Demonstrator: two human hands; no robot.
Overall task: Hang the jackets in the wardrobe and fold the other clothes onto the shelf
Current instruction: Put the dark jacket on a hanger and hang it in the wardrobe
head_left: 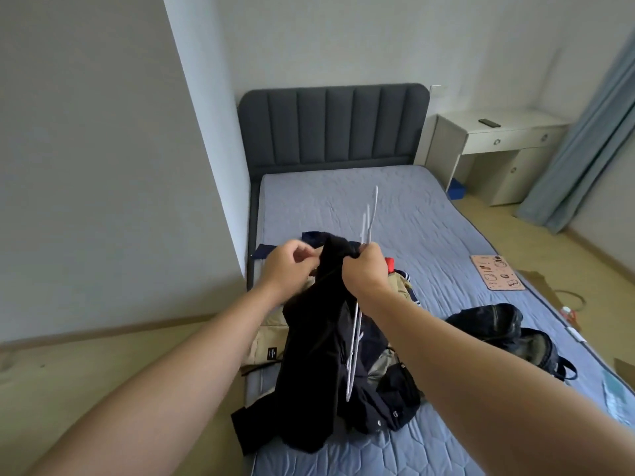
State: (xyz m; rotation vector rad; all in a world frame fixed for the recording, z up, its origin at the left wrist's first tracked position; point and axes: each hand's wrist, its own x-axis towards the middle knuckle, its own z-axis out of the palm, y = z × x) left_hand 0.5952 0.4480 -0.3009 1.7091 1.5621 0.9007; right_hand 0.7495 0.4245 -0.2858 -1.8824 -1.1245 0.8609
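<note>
Black and limp, the jacket (316,338) hangs over a pile of clothes (398,389) at the bed's (378,187) near left corner, its top pinched by the left hand (285,266), while the right hand (366,269) grips it together with white hangers (368,221).

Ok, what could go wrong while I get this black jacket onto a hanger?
Your right hand grips a bunch of white hangers together with the black jacket, so they may tangle or one may slip. The jacket's lower part drapes over the pile of clothes at the edge of the bed; lifting it could drag some onto the floor.
</note>
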